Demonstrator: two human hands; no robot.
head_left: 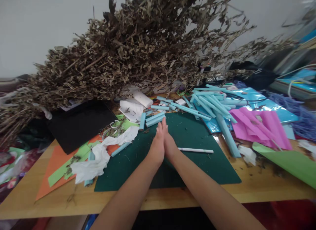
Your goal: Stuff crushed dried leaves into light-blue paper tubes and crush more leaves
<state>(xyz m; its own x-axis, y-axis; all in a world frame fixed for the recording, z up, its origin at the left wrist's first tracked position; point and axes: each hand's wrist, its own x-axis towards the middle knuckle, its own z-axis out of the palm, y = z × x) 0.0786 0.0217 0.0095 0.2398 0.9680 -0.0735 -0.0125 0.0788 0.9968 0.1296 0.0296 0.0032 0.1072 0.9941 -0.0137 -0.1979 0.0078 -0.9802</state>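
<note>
Your left hand [158,146] and right hand [170,144] press flat together, empty-looking, over the mat [197,167]; many blue rolls [209,106] are finished, pink sheets [256,126] remain.

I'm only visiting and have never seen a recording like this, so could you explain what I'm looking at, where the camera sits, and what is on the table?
There is no machine here: a person works with two bare hands, and the single camera is worn on the head, looking forward and down. The left hand and right hand are pressed together palm to palm above the dark green cutting mat; whether anything lies between the palms cannot be seen. The mat lies on a light wooden table. On the mat, just right of the hands, lies a thin white paper stick. Behind is a pile of rolled light-blue paper tubes, with pink paper sheets to the right and crumpled white tissue paper to the left. A big heap of dried brown leafy branches fills the back.
</note>
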